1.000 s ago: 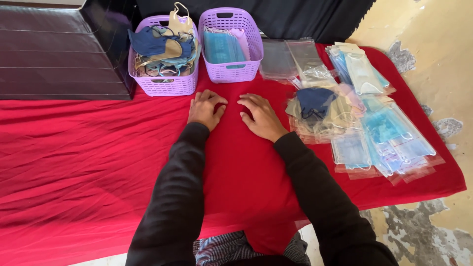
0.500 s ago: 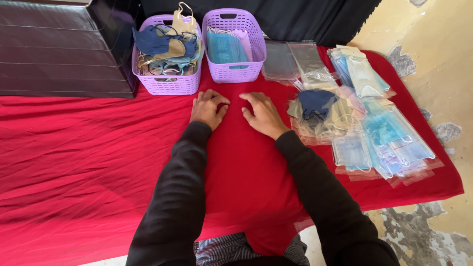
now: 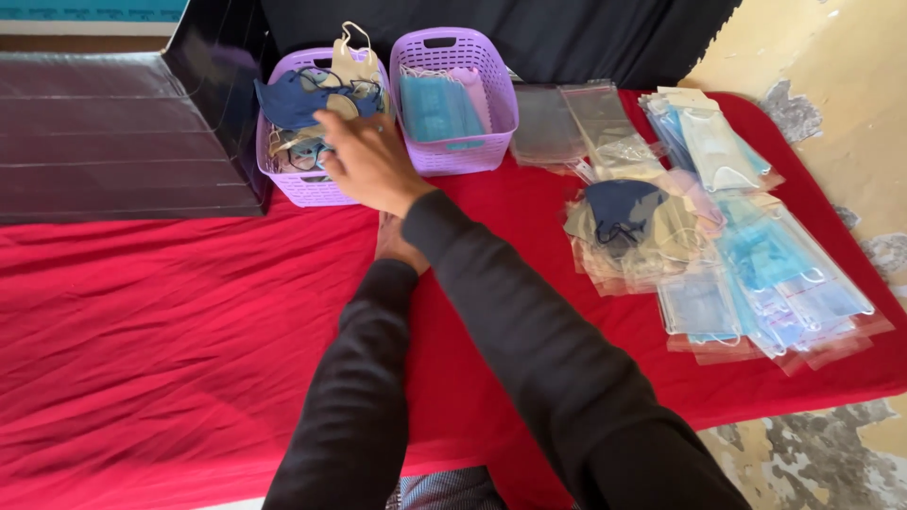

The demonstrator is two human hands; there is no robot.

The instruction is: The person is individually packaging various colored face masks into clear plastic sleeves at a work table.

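Head view shows the right hand (image 3: 370,162), fingers spread and holding nothing, reaching across into the left purple basket (image 3: 293,184) of loose face masks (image 3: 298,104), while the left hand (image 3: 395,244), mostly hidden so its grip cannot be told, rests on the red cloth (image 3: 170,321); picking one mask seems in hand, calling for a pinch on a single piece.

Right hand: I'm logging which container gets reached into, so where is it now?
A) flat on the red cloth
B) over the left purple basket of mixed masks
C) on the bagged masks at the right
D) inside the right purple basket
B: the right hand reaches across to the left purple basket, fingers at the mixed masks in it.
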